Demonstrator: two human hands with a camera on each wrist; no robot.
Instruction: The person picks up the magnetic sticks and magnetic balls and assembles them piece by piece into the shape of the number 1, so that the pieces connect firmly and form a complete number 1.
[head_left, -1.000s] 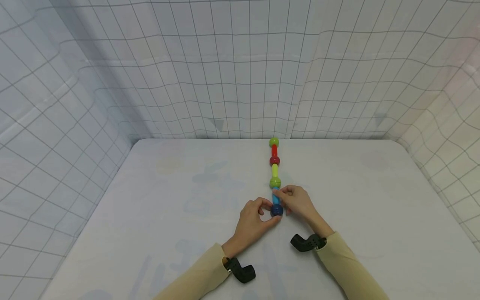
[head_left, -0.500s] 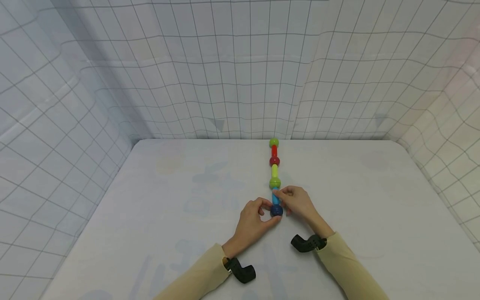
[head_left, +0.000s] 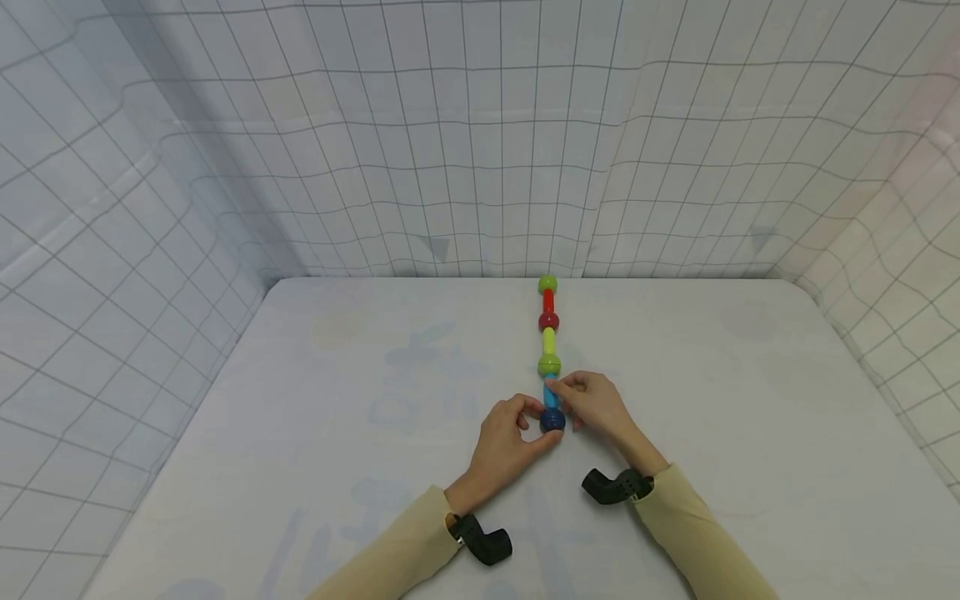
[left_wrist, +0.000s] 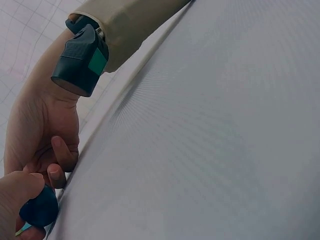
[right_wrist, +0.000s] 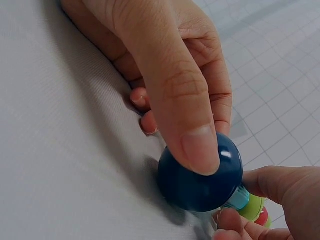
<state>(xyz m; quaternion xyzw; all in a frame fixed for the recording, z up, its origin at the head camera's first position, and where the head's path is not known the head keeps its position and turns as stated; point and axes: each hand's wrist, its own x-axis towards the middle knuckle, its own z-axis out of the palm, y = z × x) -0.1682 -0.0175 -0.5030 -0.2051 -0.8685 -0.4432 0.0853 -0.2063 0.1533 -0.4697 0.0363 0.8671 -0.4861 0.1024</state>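
A straight chain of coloured balls and rods lies on the white table, running away from me in the head view. At its near end is a dark blue ball, which my left hand pinches between thumb and fingers. The light blue rod joined to that ball is pinched by my right hand. Farther along come a green ball, a yellow-green rod, a red ball, a red rod and another green ball. In the right wrist view my left thumb presses on the blue ball.
The white table has faint bluish marks on its surface. Behind it and at both sides hang white sheets with a dark grid. A black wrist camera sits on the left wrist, another black camera on the right.
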